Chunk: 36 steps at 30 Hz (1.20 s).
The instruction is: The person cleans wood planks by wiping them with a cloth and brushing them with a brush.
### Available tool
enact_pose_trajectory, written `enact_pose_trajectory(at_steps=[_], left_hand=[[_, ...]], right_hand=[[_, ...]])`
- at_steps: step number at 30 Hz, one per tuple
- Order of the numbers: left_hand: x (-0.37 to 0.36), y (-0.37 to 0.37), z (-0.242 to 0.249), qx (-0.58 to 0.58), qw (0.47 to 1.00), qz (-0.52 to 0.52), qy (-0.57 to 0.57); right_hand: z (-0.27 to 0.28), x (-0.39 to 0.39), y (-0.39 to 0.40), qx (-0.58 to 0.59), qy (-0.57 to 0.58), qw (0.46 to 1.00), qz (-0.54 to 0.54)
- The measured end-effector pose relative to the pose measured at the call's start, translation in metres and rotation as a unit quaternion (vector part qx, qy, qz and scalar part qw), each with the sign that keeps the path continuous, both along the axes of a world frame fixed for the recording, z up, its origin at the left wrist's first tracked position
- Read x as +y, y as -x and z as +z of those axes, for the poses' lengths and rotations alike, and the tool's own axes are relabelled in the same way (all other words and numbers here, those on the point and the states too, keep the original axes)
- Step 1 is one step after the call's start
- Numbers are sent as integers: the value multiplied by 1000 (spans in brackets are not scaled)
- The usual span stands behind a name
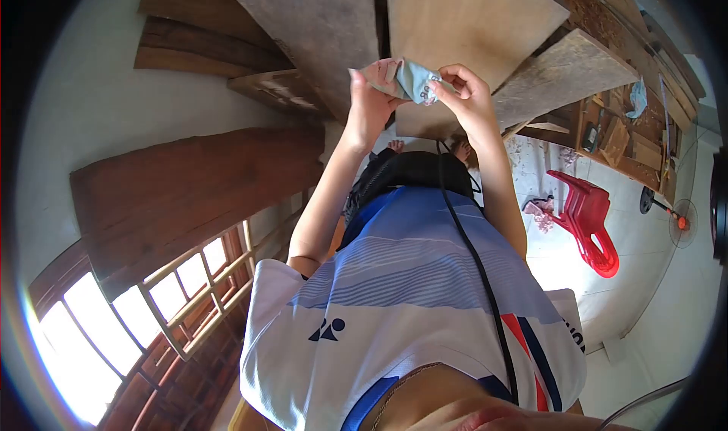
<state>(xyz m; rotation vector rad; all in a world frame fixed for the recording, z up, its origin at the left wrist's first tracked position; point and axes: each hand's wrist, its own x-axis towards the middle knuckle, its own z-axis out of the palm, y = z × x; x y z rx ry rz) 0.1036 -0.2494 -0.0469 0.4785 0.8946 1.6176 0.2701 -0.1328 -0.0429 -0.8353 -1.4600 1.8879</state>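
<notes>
Both my hands hold a small, creased sheet of sandpaper (413, 80) up in front of me. It is pale blue-green with dark printing at its right end and pinkish patches toward the left. My left hand (369, 103) grips the left end, thumb pointing up along its edge. At the printed right end, the fingers of my right hand (466, 97) pinch the sheet. Behind it in this view lies a broad light wooden board (462, 33), with a greyer board (322, 36) to its left and another weathered board (565, 78) to its right.
Left, a long dark plank (197, 177) stands near a barred window (121, 332). A red plastic chair (584, 215) is on the floor at right, near a fan (682, 222). A cluttered wooden bench (626, 146) holds a blue bag (638, 99). A black cable (474, 256) hangs down my shirt.
</notes>
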Motion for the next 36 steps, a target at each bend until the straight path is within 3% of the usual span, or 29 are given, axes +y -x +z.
enact_pose_trajectory(at_steps=[3, 8, 10, 12, 13, 16, 18, 20, 21, 22, 27, 30, 32, 33, 36], left_hand=[[-6, 10, 24, 197, 976, 19, 87], [-6, 14, 14, 136, 980, 77, 121], [-3, 2, 11, 145, 977, 118, 106], [0, -3, 10, 235, 964, 107, 70], [3, -5, 11, 285, 950, 117, 52], [2, -8, 15, 402, 908, 110, 41], [1, -10, 21, 469, 878, 87, 46], [5, -12, 23, 326, 939, 67, 82], [6, -14, 18, 269, 956, 74, 88], [0, -18, 14, 208, 970, 79, 98], [3, -6, 12, 231, 964, 122, 47], [5, 22, 12, 278, 948, 154, 25], [5, 49, 19, 246, 949, 194, 18], [-2, 65, 35, 254, 944, 196, 72], [-18, 123, 34, 253, 938, 233, 49]], right_hand=[[5, -20, 16, -21, 7, 1000, 0], [25, -31, 8, -112, -14, 990, 86], [12, -27, 3, -68, -124, 988, 56], [18, -25, 0, -50, -251, 966, 30], [15, -24, 0, 18, -169, 985, 40], [21, -14, -1, 68, -21, 995, 64], [21, -3, -3, 56, 18, 994, 87], [15, 8, -4, 0, 21, 995, 103], [13, 10, 2, 59, 10, 994, 96], [13, 7, 4, 76, 85, 991, 68], [31, -9, 33, 139, 126, 978, 87], [17, -5, 53, 120, 90, 985, 86], [12, 0, 77, 110, 22, 994, -3], [21, 5, 93, 96, -74, 992, -32], [68, 22, 151, 62, -355, 926, -112]])
